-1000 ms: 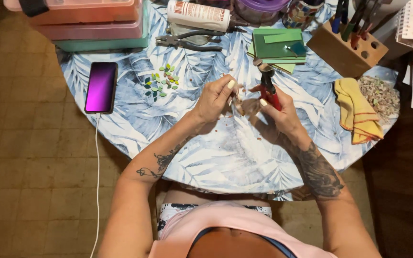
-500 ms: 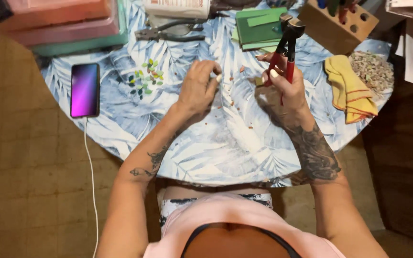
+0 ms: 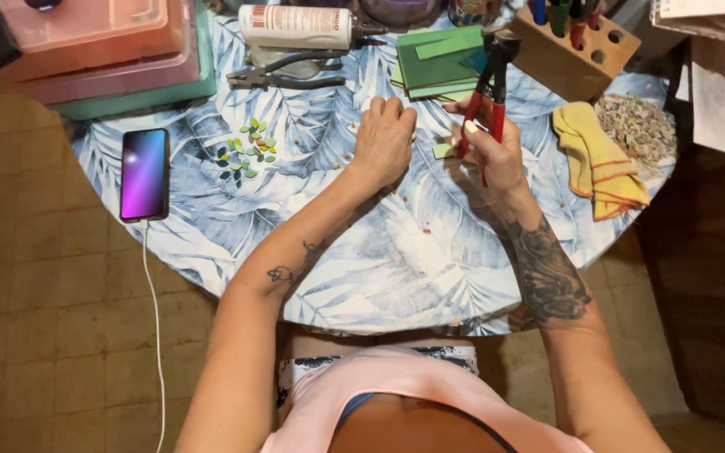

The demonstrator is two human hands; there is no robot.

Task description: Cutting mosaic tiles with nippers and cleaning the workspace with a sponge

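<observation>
Hands: we see our right hand wrapped shut around the red handles of the nippers; our left hand lies knuckles up on the table, fingers curled loosely, and we cannot tell whether anything sits under them.
Nippers: we hold them above the far part of the table, just right of the left hand; the long axis runs nearly upright in the picture, leaning a little right, with the dark head pointing away from us toward the wooden tool block and the handle ends toward our wrist.
Green piece: we see a small green tile piece on the cloth between the two hands, touching or just beside the right fingers.
Beyond the hands: we note a stack of green sheets just behind the nippers' head.
Left side: we see a scatter of small green leaf-shaped bits, grey pliers and a lit phone near the table edge.
Right side: we see a yellow cloth beside a heap of pale shards.
</observation>
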